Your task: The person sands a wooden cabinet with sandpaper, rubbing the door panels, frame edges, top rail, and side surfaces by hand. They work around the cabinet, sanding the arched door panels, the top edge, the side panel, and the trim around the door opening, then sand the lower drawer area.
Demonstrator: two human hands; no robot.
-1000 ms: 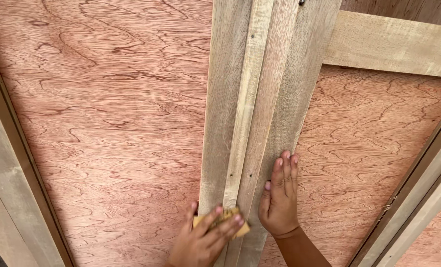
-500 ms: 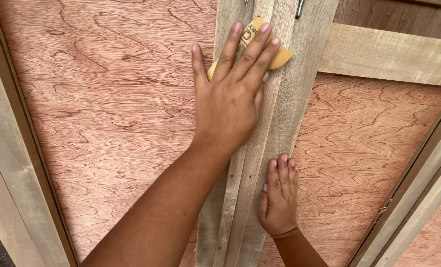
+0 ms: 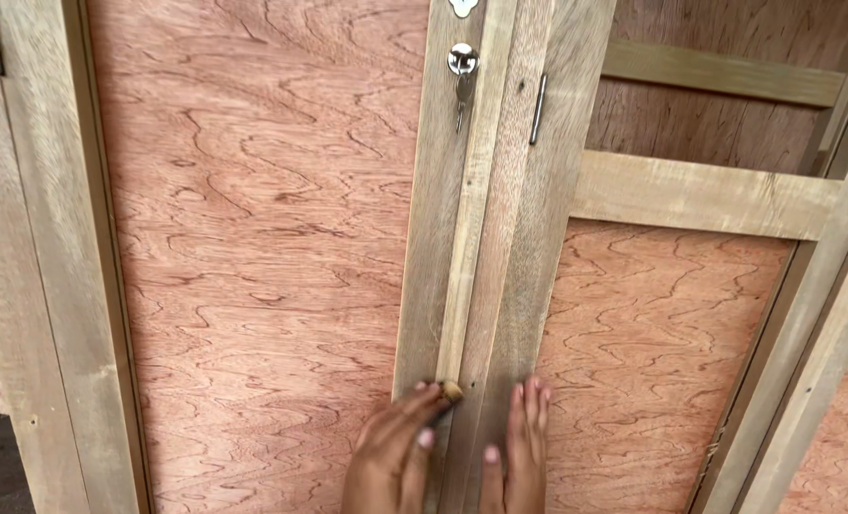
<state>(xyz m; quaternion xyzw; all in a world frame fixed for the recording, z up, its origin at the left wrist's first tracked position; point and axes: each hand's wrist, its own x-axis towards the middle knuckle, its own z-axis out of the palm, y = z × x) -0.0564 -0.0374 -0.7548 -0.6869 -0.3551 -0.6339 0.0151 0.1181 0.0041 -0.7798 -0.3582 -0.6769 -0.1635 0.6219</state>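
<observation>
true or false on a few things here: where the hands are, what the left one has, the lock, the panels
1. Both hands press on the door's middle wooden stile. True.
2. The left hand presses a small tan sanding piece against the wood. True.
3. The right hand grips the key. False: it lies flat on the stile, far below the key.
4. A key hangs in the metal lock. True.
5. The plywood panel is painted blue. False: it is bare reddish wood grain.
</observation>
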